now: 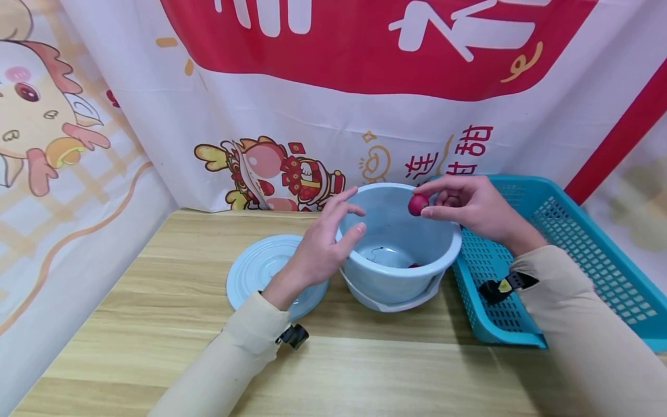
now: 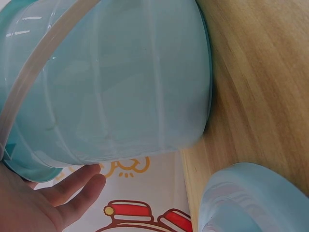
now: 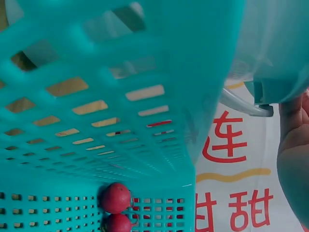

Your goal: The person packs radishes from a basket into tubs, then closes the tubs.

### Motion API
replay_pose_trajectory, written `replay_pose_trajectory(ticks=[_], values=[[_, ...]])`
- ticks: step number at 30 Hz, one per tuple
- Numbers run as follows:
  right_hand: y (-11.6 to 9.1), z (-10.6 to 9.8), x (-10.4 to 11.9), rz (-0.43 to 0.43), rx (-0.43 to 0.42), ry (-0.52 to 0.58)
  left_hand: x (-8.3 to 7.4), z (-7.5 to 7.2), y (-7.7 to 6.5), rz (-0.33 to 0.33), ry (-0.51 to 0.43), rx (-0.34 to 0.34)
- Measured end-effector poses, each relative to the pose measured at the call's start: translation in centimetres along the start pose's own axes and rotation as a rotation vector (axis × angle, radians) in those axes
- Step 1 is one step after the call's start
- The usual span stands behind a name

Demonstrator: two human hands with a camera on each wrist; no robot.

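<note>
In the head view my right hand (image 1: 476, 208) pinches a red radish (image 1: 418, 204) between thumb and index finger, above the right side of a light blue bucket (image 1: 396, 286). A bit of dark red (image 1: 414, 265) and a thin dark strand show on the bucket's bottom. My left hand (image 1: 324, 246) is at the bucket's left rim, fingers loosely spread with nothing held; whether it touches the rim I cannot tell. Two radishes (image 3: 116, 198) lie in a corner of the teal basket (image 3: 53, 181) in the right wrist view.
Left of the bucket a round light blue lid (image 1: 247, 269) lies on the wooden table (image 1: 156, 289). The basket stands close against the bucket's right side. Behind the table hangs a printed cloth (image 1: 333, 110). The bucket's pale handle (image 2: 36, 60) hangs down its side.
</note>
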State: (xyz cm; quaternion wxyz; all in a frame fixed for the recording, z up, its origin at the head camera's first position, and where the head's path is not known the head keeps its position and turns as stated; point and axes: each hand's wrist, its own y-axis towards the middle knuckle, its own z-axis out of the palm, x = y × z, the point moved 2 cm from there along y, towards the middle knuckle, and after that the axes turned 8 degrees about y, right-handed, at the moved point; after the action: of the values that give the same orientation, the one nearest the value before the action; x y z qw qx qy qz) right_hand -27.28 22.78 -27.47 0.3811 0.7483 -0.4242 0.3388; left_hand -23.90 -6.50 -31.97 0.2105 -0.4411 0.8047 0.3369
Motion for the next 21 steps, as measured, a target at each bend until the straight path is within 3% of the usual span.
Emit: replay_pose_trajectory(ticks=[21], values=[[0.2, 2.0, 1.0, -0.07, 0.044, -0.252, -0.1, 0.0, 0.0, 0.002, 0.01, 0.001]])
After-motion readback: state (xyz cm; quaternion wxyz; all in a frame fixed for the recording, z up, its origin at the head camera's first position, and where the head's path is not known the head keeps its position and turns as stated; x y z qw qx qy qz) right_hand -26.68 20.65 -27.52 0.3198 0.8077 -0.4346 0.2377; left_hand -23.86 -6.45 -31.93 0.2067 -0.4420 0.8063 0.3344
